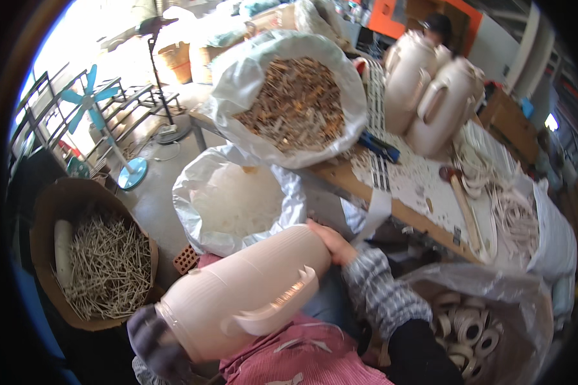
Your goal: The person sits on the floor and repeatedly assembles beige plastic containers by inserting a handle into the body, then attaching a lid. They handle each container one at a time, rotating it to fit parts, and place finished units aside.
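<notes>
A beige plastic jug body (pixel 250 289) with a ribbed surface and a long side handle (pixel 279 305) lies slantwise across my lap. My left hand (pixel 155 341), in a dark glove, is closed on its lower left end; how far the fingers reach round or into that end is hidden. At the opposite, upper right end, my bare right hand (pixel 331 242) grips the rim, with part of the fingers behind the jug. The lap beneath is covered by a red apron (pixel 302 356).
On the workbench (pixel 401 208) stand several more jug bodies (pixel 440 112), a hammer (pixel 462 205) and white strips (pixel 514 221). Around me are a sack of brown pieces (pixel 295 106), a white-lined bin (pixel 237 199), a box of thin sticks (pixel 109 266), a bag of rings (pixel 469 330) and a fan (pixel 90 99).
</notes>
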The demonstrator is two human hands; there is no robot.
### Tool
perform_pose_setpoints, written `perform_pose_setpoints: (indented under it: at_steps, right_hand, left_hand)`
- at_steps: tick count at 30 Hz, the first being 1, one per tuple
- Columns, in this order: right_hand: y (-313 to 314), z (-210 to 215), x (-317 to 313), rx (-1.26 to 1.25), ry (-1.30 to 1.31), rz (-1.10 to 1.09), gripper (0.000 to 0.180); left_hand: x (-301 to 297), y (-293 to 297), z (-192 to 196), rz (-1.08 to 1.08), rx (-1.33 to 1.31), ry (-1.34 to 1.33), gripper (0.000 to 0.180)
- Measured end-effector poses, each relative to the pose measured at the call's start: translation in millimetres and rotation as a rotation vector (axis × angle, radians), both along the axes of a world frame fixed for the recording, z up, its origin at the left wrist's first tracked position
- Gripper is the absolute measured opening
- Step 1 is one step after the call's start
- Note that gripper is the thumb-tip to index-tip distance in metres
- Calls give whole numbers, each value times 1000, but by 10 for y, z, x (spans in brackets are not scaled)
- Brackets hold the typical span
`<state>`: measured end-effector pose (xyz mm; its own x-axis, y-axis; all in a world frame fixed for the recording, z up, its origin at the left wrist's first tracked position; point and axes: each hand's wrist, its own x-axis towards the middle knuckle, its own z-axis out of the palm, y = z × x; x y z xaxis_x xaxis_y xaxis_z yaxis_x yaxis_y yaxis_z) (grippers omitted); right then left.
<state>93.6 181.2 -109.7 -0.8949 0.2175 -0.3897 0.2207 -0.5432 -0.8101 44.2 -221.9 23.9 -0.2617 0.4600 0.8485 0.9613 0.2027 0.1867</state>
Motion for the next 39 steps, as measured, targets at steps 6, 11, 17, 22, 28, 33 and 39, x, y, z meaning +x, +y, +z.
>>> perform_pose_setpoints:
  at_steps: [6, 11, 17, 22, 28, 33, 39]
  right_hand:
    - [-158, -252, -4, 606, -77, 443, 36]
    - [300, 238, 519, 770, 131, 223, 30]
    - [1291, 761, 1402, 920, -32, -316, 23]
    - [2241, 684, 2598, 1513, -260, -923, 27]
    - [2761, 288, 4716, 1830, -761, -669, 40]
    - [2454, 468, 4305, 1585, -829, -586, 29]
    - [1881, 1141, 3588, 2105, -663, -860, 13]
  left_hand:
    - [-295, 62, 630, 167, -49, -544, 18]
    - [-595, 818, 992, -285, -597, -646, 31]
    - [-933, 1308, 607, -134, -364, -218, 24]
    - [-1124, 1631, 617, -61, -607, -363, 24]
    - [-1392, 1689, 683, -467, -746, -494, 36]
    - [-548, 1676, 844, -276, -772, -163, 44]
    - [-322, 1471, 847, -967, -936, -329, 49]
